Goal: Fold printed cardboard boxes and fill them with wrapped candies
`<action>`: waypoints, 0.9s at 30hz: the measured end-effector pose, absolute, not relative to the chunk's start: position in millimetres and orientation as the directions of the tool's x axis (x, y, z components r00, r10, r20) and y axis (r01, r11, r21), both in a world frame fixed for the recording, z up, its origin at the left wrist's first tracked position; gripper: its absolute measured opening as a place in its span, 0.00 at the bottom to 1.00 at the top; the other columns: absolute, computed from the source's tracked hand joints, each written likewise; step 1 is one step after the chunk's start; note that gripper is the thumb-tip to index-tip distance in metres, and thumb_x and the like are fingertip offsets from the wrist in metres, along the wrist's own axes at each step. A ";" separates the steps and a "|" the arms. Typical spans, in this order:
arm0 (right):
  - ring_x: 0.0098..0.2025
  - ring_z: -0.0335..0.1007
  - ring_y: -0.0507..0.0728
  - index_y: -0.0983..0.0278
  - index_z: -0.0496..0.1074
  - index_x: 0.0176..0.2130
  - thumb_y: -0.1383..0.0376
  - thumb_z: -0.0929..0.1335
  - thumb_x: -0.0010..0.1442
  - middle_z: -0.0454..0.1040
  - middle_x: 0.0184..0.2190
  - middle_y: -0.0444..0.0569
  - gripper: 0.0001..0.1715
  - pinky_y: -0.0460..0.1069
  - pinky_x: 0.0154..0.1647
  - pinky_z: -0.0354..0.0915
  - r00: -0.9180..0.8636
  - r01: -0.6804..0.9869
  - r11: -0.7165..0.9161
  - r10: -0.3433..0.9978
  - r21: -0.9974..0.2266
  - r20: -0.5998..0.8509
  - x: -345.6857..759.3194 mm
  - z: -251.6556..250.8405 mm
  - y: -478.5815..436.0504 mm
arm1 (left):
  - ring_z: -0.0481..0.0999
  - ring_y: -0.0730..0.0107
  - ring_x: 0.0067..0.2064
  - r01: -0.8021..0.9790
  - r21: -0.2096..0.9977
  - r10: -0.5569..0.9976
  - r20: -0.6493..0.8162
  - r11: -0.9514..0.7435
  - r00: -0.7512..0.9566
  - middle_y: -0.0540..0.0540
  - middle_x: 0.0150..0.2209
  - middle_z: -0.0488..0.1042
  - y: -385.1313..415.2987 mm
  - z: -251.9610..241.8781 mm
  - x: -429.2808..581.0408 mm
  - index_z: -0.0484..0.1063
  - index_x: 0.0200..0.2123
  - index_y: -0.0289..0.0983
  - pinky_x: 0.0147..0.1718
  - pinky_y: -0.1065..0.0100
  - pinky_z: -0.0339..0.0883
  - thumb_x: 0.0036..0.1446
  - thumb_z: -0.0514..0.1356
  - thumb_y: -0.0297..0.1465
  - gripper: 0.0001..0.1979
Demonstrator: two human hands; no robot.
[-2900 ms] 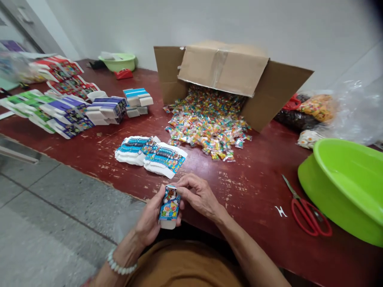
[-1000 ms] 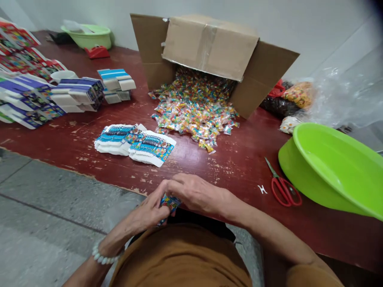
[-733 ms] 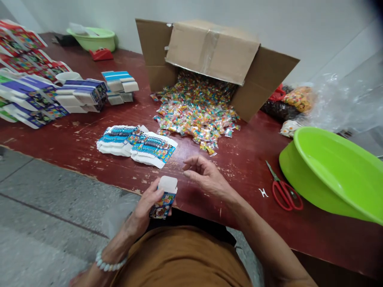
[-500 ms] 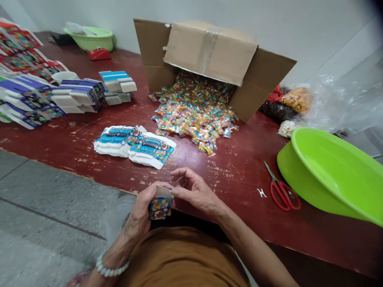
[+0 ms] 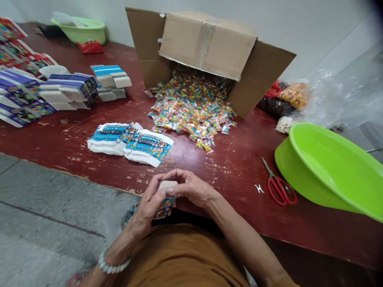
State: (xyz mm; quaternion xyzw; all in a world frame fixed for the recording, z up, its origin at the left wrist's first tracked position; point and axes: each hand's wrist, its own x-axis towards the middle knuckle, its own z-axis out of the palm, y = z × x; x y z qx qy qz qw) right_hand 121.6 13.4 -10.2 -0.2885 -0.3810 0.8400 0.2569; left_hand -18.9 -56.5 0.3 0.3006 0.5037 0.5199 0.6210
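A small blue printed candy box (image 5: 163, 208) is held upright close to my body, its pale end flap facing up. Wrapped around its left side is my left hand (image 5: 149, 205), with the thumb at the flap. My right hand (image 5: 191, 187) grips the top of the box, thumb on the flap and fingers curled behind it. Just beyond my hands lie two fanned stacks of flat blue cartons (image 5: 146, 147). Behind them, small wrapped candies (image 5: 191, 115) spill from a cardboard box (image 5: 206, 46) tipped on its side.
At right are red-handled scissors (image 5: 279, 187), a white H-shaped scrap (image 5: 259, 189) and a large green basin (image 5: 332, 171). Stacked purple cartons (image 5: 68, 89), a red tape dispenser (image 5: 90, 47) and another green basin (image 5: 86, 30) stand at left. The table's front edge (image 5: 89, 178) runs before me.
My right hand has closed in on the box top, and the flap that stood up is now folded over. The view has shifted slightly.
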 end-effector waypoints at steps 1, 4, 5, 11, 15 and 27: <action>0.24 0.65 0.48 0.64 0.74 0.34 0.57 0.82 0.39 0.74 0.29 0.42 0.26 0.44 0.24 0.63 -0.712 -0.197 -0.592 0.635 -0.782 -0.301 120.0 -12.7 14.4 | 0.76 0.67 0.24 -0.357 0.885 0.944 -0.329 0.299 -0.023 0.47 0.30 0.79 -56.1 0.2 -19.4 0.67 0.51 0.40 0.18 0.72 0.71 0.50 0.68 0.42 0.28; 0.25 0.68 0.50 0.63 0.75 0.30 0.52 0.79 0.48 0.77 0.31 0.44 0.20 0.46 0.25 0.67 -0.616 -0.229 -0.392 0.767 -0.891 -0.179 116.5 -16.0 11.3 | 0.78 0.62 0.25 -0.502 0.766 0.902 -0.424 0.401 0.074 0.47 0.29 0.78 -54.9 2.2 -23.3 0.63 0.56 0.40 0.20 0.66 0.74 0.53 0.68 0.44 0.31; 0.29 0.72 0.51 0.62 0.76 0.31 0.53 0.77 0.52 0.78 0.34 0.46 0.16 0.48 0.30 0.70 -0.545 -0.234 -0.222 0.836 -0.946 -0.062 116.2 -15.3 8.7 | 0.78 0.61 0.25 -0.551 0.708 0.881 -0.457 0.443 0.121 0.47 0.28 0.78 -54.2 2.7 -24.9 0.63 0.56 0.41 0.21 0.64 0.75 0.54 0.66 0.46 0.31; 0.46 0.75 0.56 0.60 0.81 0.39 0.61 0.69 0.64 0.81 0.42 0.50 0.09 0.54 0.51 0.70 -0.521 -0.028 0.430 0.764 -0.902 0.381 123.4 -4.4 -2.0 | 0.77 0.63 0.19 -0.679 0.526 0.822 -0.530 0.512 0.209 0.48 0.25 0.76 -49.7 0.5 -28.4 0.65 0.55 0.39 0.20 0.63 0.75 0.66 0.50 0.49 0.24; 0.33 0.76 0.55 0.62 0.78 0.33 0.57 0.73 0.59 0.80 0.33 0.47 0.11 0.53 0.38 0.74 -0.550 -0.037 -0.022 0.835 -0.999 0.002 125.2 -4.3 2.2 | 0.77 0.63 0.20 -0.605 0.651 0.845 -0.531 0.458 0.068 0.47 0.30 0.78 -49.6 2.5 -21.5 0.64 0.55 0.38 0.18 0.63 0.74 0.66 0.51 0.50 0.25; 0.35 0.75 0.53 0.65 0.75 0.29 0.55 0.77 0.52 0.79 0.36 0.47 0.16 0.49 0.35 0.71 -0.662 -0.154 -0.261 0.743 -0.953 -0.097 126.4 -2.3 10.9 | 0.74 0.63 0.18 -0.555 0.603 0.805 -0.540 0.574 0.246 0.47 0.22 0.74 -49.2 6.7 -26.0 0.65 0.53 0.37 0.16 0.67 0.70 0.61 0.57 0.49 0.26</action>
